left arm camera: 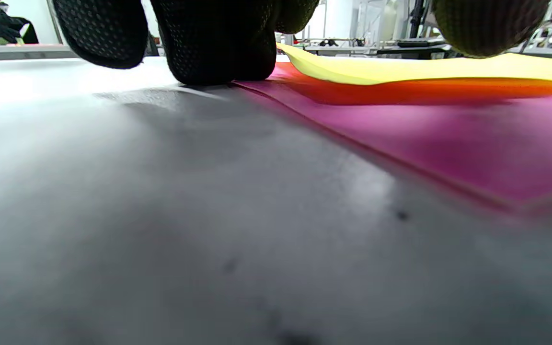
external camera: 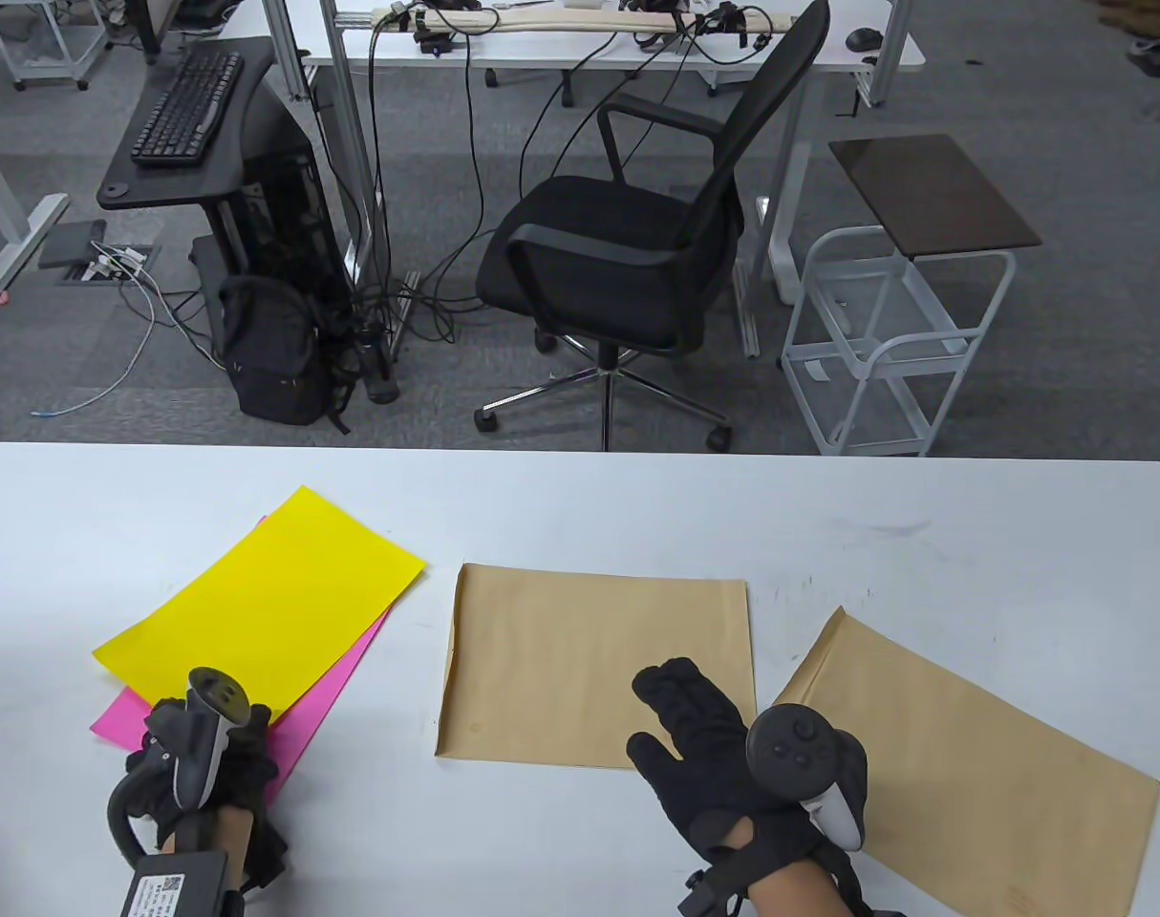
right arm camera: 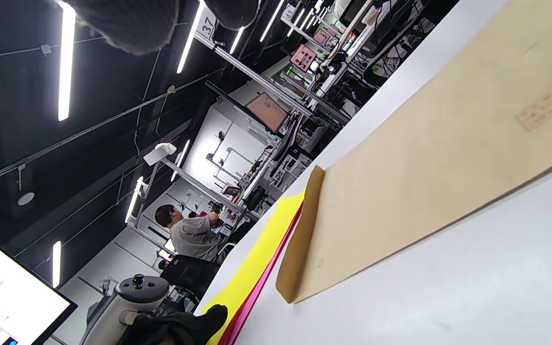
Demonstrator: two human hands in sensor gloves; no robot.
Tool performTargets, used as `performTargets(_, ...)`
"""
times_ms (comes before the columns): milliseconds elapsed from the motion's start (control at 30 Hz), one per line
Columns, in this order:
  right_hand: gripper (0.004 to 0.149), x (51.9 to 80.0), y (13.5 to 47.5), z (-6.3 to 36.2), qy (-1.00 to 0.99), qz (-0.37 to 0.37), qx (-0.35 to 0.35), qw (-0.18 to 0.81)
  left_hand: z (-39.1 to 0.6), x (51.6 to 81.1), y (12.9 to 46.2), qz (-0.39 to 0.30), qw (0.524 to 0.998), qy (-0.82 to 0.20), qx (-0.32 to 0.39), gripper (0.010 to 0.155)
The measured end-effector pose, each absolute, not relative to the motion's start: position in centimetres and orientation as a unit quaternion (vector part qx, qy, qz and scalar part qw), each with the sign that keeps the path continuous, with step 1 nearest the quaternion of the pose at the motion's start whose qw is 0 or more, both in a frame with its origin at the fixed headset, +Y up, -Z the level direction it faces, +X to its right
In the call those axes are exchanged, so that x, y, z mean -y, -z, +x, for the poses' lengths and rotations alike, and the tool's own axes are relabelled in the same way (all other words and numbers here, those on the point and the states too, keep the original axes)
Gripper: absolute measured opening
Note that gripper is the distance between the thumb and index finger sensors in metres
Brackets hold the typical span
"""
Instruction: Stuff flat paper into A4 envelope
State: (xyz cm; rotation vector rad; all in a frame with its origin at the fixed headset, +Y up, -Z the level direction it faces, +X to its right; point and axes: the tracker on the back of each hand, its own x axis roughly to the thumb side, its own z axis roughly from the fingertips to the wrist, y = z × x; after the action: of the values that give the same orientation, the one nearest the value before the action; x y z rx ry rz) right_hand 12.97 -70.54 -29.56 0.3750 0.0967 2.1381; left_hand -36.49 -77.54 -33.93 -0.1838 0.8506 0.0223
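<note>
A yellow paper (external camera: 265, 592) lies on a pink paper (external camera: 322, 688) at the table's left. My left hand (external camera: 222, 740) is at their near corner. In the left wrist view its fingers (left arm camera: 218, 43) press down at the edge of the pink sheet (left arm camera: 448, 139). The yellow sheet (left arm camera: 400, 69) bows up off the pink one, and the thumb (left arm camera: 487, 24) is over it. A brown A4 envelope (external camera: 580, 659) lies flat in the middle. My right hand (external camera: 680, 726) is spread open over its near right corner. The envelope also shows in the right wrist view (right arm camera: 424, 167).
A second brown envelope (external camera: 1000, 774) lies slanted at the right, partly under my right wrist. The white table (external camera: 580, 497) ends at its far edge, with an office chair (external camera: 628, 248) and a white cart (external camera: 886, 344) on the floor beyond.
</note>
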Motion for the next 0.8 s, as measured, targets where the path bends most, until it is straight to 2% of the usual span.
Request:
performTargets(133,0.066,70.7,29.7,12.9,-0.872,0.151,-0.046,0.463,-36.9,77.7,33.8,-0.098,0.900,-0.014,-0.425,0.103)
performTargets(533,0.066,71.2,29.9,12.6,-0.877,0.150,-0.067,0.451,-39.1,77.2,33.6,-0.055,0.889,-0.063,-0.450,0.100)
performTargets(733,0.066,71.7,30.2,13.1,-0.877,0.142,-0.077,0.453,-40.8,76.6,32.9,-0.035,0.871,-0.152,-0.466,0.085)
performTargets(800,0.066,71.8,30.3,13.4,-0.878,0.135,-0.078,0.453,-41.4,76.3,32.7,-0.031,0.863,-0.211,-0.459,0.064)
